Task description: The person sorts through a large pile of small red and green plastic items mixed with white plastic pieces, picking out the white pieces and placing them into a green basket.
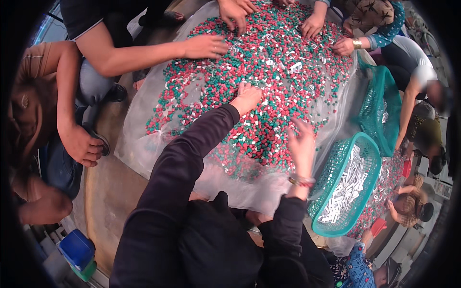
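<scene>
Small red, green and white pieces are spread in a thick layer over a clear plastic sheet. My left hand reaches into the middle of them, fingers curled down and closed; anything in them is hidden. To its right, my right hand hovers over the near right part of the pile, fingers apart and slightly blurred, nothing visible in them. A bracelet circles that wrist. A few larger white pieces lie among the small ones farther back.
Right of the sheet stands a teal basket holding many white and grey strips. Another teal basket is behind it. Other people's hands work at the far side. A person's hand hangs at left; more people sit at right.
</scene>
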A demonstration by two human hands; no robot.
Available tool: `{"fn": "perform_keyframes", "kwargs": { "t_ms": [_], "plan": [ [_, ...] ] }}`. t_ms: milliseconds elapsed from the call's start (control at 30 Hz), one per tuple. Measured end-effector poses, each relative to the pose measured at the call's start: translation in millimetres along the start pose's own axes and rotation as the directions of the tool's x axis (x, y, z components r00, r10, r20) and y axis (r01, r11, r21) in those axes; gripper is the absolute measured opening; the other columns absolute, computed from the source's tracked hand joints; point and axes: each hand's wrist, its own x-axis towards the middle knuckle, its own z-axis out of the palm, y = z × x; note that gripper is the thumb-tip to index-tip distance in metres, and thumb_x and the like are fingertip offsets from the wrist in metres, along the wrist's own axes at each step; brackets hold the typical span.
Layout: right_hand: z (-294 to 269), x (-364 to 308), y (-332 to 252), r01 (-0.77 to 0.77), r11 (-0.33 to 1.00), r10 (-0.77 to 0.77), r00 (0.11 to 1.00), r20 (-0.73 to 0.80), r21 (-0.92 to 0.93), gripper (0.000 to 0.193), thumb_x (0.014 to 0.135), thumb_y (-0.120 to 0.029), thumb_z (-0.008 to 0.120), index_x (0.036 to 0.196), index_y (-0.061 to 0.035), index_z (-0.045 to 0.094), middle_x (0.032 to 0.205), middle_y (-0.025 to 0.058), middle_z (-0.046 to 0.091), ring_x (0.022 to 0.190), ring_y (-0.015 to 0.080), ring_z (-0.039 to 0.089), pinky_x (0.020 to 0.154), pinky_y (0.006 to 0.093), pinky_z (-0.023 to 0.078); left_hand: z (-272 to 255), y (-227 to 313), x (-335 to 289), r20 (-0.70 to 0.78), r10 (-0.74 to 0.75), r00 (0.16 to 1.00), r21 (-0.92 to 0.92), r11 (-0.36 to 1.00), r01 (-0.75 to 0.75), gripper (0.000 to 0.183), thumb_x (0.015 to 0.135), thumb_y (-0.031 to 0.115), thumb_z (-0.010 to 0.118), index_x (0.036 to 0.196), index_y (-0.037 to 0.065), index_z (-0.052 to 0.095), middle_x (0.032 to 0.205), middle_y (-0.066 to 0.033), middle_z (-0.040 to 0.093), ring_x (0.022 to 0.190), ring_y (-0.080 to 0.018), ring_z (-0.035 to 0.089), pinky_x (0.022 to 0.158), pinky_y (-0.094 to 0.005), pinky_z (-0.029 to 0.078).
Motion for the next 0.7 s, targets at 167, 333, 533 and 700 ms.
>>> {"fn": "perform_keyframes", "kwargs": {
  "t_ms": [167,333,533,700],
  "plan": [
    [96,20,-19,0.245,0.969,-0.246,0.968,0.047,0.028,0.031,0.073,-0.001,0.058,0.104,-0.0024,0.059,0.097,0.0136,0.055,0.092,0.0299,0.049,0.085,0.0371,0.041,0,-22,1,0.034,-0.006,0.999,-0.06,0.998,0.008,0.043,0.076,0.009,0.059,0.118,0.01,0.048,0.105,-0.0138,0.058,0.108,-0.0334,0.047,0.093,-0.0582,0.028],
    [145,28,-8,0.275,0.961,-0.272,0.959,0.078,-0.037,0.027,0.074,-0.004,0.06,0.1,-0.0016,0.059,0.101,0.0102,0.054,0.095,0.0295,0.048,0.084,0.0379,0.041,2,-53,-14,-0.148,0.064,0.987,-0.181,0.979,-0.09,0.028,0.073,0.021,0.065,0.1,0.015,0.061,0.099,-0.0113,0.057,0.102,-0.0293,0.049,0.092,-0.0501,0.033],
    [156,31,-8,0.202,0.97,-0.192,0.978,0.084,-0.135,0.016,0.073,-0.01,0.06,0.086,-0.0002,0.061,0.089,0.0137,0.053,0.089,0.0302,0.049,0.079,0.0394,0.042,-24,-76,-41,-0.282,-0.011,0.959,-0.636,0.751,-0.178,0.022,0.065,0.019,0.068,0.077,0.004,0.056,0.071,-0.0084,0.051,0.071,-0.0225,0.051,0.063,-0.034,0.042],
    [152,46,-1,0.166,0.958,-0.143,0.984,0.11,-0.234,0.011,0.075,-0.009,0.059,0.081,-0.0004,0.061,0.087,0.015,0.054,0.083,0.0306,0.053,0.07,0.0391,0.046,-37,-61,-49,-0.135,-0.183,0.974,-0.795,0.606,0.004,0.018,0.064,0.009,0.067,0.075,0.002,0.054,0.069,-0.0073,0.05,0.066,-0.0193,0.052,0.059,-0.0322,0.041]
  ]
}}
